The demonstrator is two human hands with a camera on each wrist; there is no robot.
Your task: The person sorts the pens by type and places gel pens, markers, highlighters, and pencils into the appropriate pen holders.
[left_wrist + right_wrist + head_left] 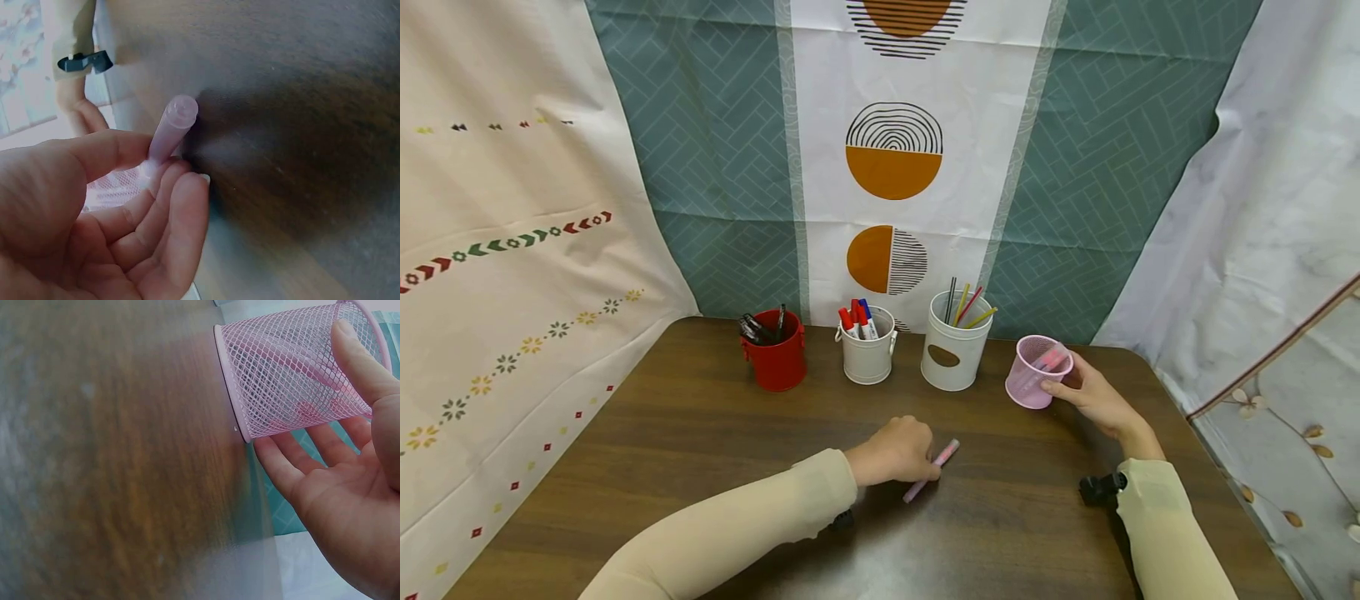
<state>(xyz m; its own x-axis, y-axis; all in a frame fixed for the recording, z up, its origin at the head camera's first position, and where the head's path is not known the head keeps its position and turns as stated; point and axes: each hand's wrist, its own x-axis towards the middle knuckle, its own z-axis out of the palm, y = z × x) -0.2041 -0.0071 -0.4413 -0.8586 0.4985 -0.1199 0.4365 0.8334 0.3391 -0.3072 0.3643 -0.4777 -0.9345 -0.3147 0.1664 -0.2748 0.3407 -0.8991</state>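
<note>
My left hand (895, 452) pinches a slim pink marker pen (948, 452) low over the middle of the table. In the left wrist view the thumb and fingertips meet on the pink marker pen (170, 128), one end of it facing the camera. At the table's right side, my right hand (1099, 398) holds a pink mesh pen cup (1024, 385), which stands upright. The right wrist view shows the thumb on the near side of the mesh pen cup (269, 387) and the other fingers on its far side. Pink pens (1051, 358) lean inside the cup.
Along the table's back edge stand a red bucket (779, 368) with black pens, a small white bucket (867, 363) with red and blue markers, and a taller white holder (946, 373) with thin coloured sticks. Patterned cloths (730, 125) hang behind and beside the wooden table (685, 433).
</note>
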